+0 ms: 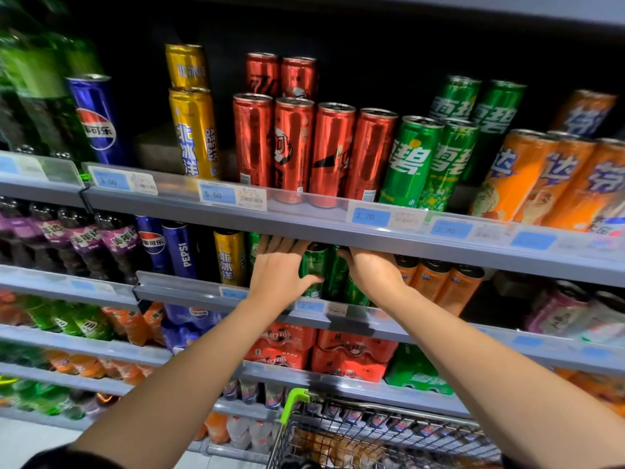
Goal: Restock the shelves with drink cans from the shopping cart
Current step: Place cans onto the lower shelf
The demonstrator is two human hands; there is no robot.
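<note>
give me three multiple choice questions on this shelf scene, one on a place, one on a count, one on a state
1. Where are both hands working?
A. top shelf
B. second shelf, at the green cans
C. in the cart

2. How many red cans stand in the top shelf's front row?
A. two
B. four
C. seven

3. What is the left hand doing?
A. hanging idle
B. holding a green can
C. gripping the cart handle

Answers: 1 B, the left hand and right hand reach among the green cans under the top shelf. 2 B, four red cans stand side by side. 3 B, its thumb wraps a green can.
</note>
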